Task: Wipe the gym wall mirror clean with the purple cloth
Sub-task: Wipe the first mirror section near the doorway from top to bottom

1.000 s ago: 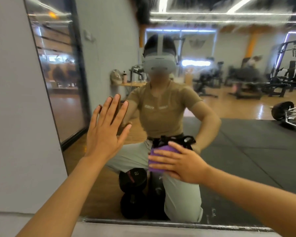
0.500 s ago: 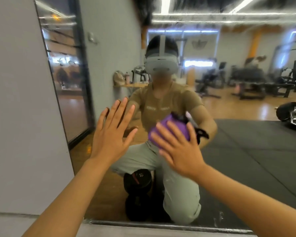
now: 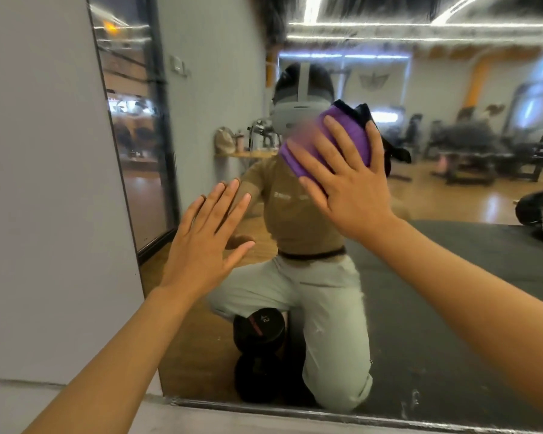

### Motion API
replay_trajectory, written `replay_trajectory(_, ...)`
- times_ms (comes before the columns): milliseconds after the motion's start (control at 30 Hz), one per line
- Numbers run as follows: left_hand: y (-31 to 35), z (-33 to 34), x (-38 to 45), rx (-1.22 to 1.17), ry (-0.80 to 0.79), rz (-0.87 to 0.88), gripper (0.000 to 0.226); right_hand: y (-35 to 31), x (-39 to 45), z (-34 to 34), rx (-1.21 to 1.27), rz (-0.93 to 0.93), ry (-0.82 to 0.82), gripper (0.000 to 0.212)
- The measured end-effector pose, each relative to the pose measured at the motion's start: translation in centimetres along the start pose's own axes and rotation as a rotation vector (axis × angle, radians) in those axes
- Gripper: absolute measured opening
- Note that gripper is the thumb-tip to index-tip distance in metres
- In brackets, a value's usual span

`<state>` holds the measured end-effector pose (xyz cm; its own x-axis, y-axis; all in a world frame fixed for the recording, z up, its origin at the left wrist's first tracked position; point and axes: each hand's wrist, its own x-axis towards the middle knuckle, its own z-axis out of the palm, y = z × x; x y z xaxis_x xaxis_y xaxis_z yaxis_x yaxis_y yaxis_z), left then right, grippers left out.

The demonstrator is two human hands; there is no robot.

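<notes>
Right hand point(image 3: 345, 189) up from waist height to head height since earlier frames, purple cloth point(image 3: 336, 142) under straight spread fingers point(image 3: 333, 136), pressed flat on mirror point(image 3: 452, 277) for wiping contact. Left hand point(image 3: 201, 245) unmoved, fingers straight, splayed, braced on glass, holds nothing.

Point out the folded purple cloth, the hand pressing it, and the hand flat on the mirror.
folded purple cloth point(image 3: 356, 142), head view, ribbed fabric between two fingers.
right hand point(image 3: 347, 180), head view, back of the hand.
left hand point(image 3: 203, 245), head view, back of the hand.
</notes>
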<state>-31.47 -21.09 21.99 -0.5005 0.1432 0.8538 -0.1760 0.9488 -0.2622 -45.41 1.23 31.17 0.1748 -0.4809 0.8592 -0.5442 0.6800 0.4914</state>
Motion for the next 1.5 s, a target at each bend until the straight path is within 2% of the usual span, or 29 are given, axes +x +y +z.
replay_trajectory(100, -0.1, 0.0, 0.0, 0.0, 0.01, 0.002, 0.076, -2.6, -1.6, 0.5, -0.003, 0.077, 0.005, 0.051)
replay_trajectory(167, -0.2, 0.0, -0.1, -0.008, 0.01, 0.008, 0.077, -4.5, -4.1, 0.8, 0.03, 0.015, -0.043, 0.052)
replay_trajectory(367, -2.3, -0.5, 0.1, -0.062, -0.056, 0.145, 0.087, -8.4, -13.6, 1.8, 0.009, -0.58, -0.295, 0.06)
replay_trajectory(500, -4.0, -1.5, 0.3, -0.018, -0.113, 0.229, 0.095, -7.0, -12.0, 1.9, 0.022, -0.704, -0.318, 0.056)
replay_trajectory(567, -4.3, -1.5, 0.4, 0.016, -0.113, 0.249, 0.093, -5.7, -8.8, 1.6, 0.071, -0.657, -0.26, 0.054)
replay_trajectory(733, -4.6, -1.6, 0.5, -0.006, -0.087, 0.191, 0.098, -2.8, 1.2, 0.6, 0.068, -0.146, -0.015, 0.052)
replay_trajectory(867, -4.6, -1.9, 0.5, -0.032, -0.096, 0.182, 0.102, -4.9, 1.1, 0.8, 0.054, 0.046, 0.033, 0.051)
replay_trajectory(967, -4.5, -2.0, 0.4, -0.037, -0.098, 0.181, 0.105, -7.6, -3.1, 1.3, 0.069, -0.038, -0.057, 0.053)
replay_trajectory(1100, -4.6, -2.2, 0.5, -0.021, -0.115, 0.203, 0.109, -8.7, -8.6, 1.6, 0.053, -0.404, -0.215, 0.055)
replay_trajectory(1233, -6.0, -3.1, 0.8, -0.016, -0.124, 0.172, 0.121, -6.9, -6.8, 1.7, 0.096, -0.552, -0.232, 0.055)
replay_trajectory(1333, -8.0, -4.7, 1.6, -0.029, -0.136, 0.108, 0.124, -5.5, -2.8, 1.5, 0.11, -0.487, -0.153, 0.057)
replay_trajectory(1500, -11.5, -6.0, 2.6, 0.078, -0.178, 0.116, 0.125, -6.3, 3.3, 1.1, 0.129, -0.125, -0.028, 0.053)
